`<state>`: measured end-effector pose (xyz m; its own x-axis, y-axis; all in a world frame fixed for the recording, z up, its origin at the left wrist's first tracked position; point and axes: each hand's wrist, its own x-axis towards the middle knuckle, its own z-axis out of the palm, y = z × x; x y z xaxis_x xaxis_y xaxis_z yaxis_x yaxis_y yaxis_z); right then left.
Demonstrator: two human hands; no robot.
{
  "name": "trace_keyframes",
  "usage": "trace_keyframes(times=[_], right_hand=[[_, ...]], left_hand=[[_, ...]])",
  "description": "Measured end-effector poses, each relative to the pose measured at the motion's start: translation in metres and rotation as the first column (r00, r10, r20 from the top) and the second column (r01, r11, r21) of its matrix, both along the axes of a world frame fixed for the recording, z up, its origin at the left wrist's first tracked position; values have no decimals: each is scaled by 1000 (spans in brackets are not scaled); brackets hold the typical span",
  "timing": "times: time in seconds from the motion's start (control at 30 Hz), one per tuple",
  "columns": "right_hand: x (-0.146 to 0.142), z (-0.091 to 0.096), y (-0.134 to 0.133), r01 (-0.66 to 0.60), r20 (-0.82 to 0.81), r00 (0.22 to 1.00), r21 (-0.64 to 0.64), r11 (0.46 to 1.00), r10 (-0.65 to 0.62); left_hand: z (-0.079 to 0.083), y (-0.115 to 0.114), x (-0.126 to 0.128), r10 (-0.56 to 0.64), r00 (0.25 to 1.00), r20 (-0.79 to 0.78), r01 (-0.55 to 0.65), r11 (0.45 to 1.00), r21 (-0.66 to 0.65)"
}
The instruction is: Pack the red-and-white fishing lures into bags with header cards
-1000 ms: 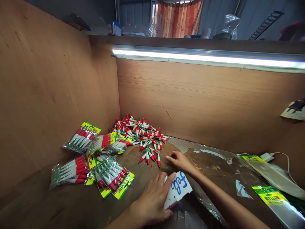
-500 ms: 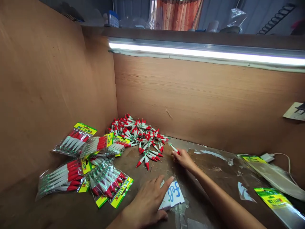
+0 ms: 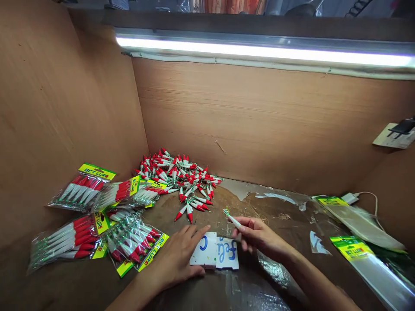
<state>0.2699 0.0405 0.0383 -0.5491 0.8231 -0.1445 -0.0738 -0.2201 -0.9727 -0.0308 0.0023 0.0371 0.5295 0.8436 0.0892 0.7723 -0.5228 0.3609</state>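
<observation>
- Right hand (image 3: 256, 235): pinching one white lure (image 3: 234, 221), tip pointing up-left, near lettered white block (image 3: 206, 257).
- Left hand (image 3: 180, 250): spread at block's left end; can't tell if gripping.
- Lure: probably light, stiff, slick; pinch the body, keep off green, possibly hooked tip (image 3: 226, 212).

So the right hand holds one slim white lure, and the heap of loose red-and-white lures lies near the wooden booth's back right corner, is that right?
Not quite: the heap of loose red-and-white lures lies near the back left corner of the wooden booth, as the head view shows. The right hand does hold one slim white lure.
</observation>
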Motion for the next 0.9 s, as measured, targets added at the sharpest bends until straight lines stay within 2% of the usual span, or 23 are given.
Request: trace_keyframes(times=[0.07,0.1,0.13,0.2,0.23,0.3,0.4,0.47,0.53,0.63,0.8,0.9], right_hand=[[-1,-7,-1,103,146,979,249,963,-142],[0,-11,-1,134,219,947,400,907,-237],[2,-14,-1,134,279,901,550,824,-333],[7,-20,-2,43,348,804,775,630,-483],[9,-22,-2,-22,365,768,836,548,-526],[13,-22,-4,-136,386,725,892,430,-571],[13,-16,-6,-281,438,655,898,339,-616],[10,-10,-7,-356,475,594,879,318,-649],[4,-6,-9,-413,522,544,848,331,-657],[-10,-7,-15,-464,579,526,809,360,-623],[-30,-12,-27,-489,618,562,784,382,-550],[-26,-1,-17,-550,668,665,741,385,-334]], left_hand=[[3,6,-1,-26,998,60,24,999,34],[5,8,-1,-24,997,80,20,998,53],[5,11,-1,-15,996,90,9,997,71],[5,14,-1,-2,996,92,-7,996,94],[4,15,-1,1,996,93,-10,995,99],[2,16,-1,1,995,96,-10,995,100],[1,16,-1,4,994,107,-16,995,102],[1,16,0,12,994,111,-24,994,104],[1,16,2,19,993,113,-32,994,109],[-1,12,8,16,994,112,-29,993,114],[-2,5,17,-8,995,97,-1,996,94],[-1,2,17,-6,998,62,1,997,77]])
